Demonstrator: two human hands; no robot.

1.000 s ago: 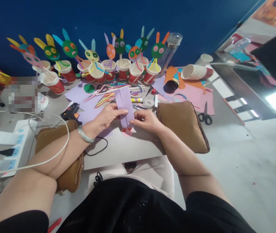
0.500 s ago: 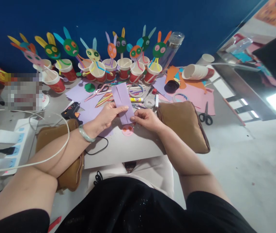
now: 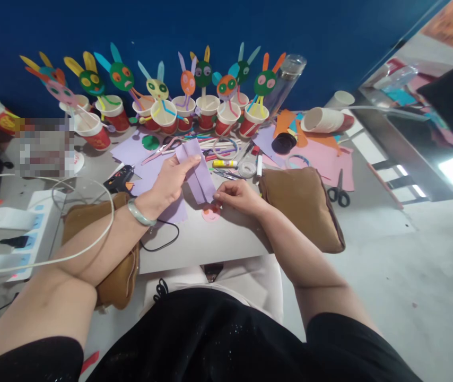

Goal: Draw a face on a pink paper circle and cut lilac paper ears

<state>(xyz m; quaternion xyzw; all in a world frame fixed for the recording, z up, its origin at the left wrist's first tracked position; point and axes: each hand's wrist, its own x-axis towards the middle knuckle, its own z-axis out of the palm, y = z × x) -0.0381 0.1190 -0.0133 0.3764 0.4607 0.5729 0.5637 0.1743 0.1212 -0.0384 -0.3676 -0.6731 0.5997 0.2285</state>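
Observation:
A folded strip of purple paper (image 3: 201,181), creased along its length, is tilted above the table. My left hand (image 3: 171,180) grips it by the left edge, thumb lying across the front. At the lower right corner, my right hand (image 3: 237,197) pinches the paper between thumb and fingers. Just beneath the paper lies a small pink paper disc (image 3: 211,214) with orange spots and a drawn smile, partly covered. Purple sheets (image 3: 146,175) lie beyond my left wrist. Behind the strip are a yellow glue stick (image 3: 225,164), a tape roll (image 3: 247,170) and several coloured sticks.
Several red paper cups (image 3: 226,119) with paper rabbit heads line the blue wall. Brown cushions lie under my left forearm and beside my right arm (image 3: 302,209). A glue gun (image 3: 120,180), black scissors (image 3: 339,192) and a power strip (image 3: 37,228) with looping cables lie around.
My left hand has moved slightly up and left along the paper, and the strip's top has tilted further left. My right hand stays at the lower corner. The view has shifted a little.

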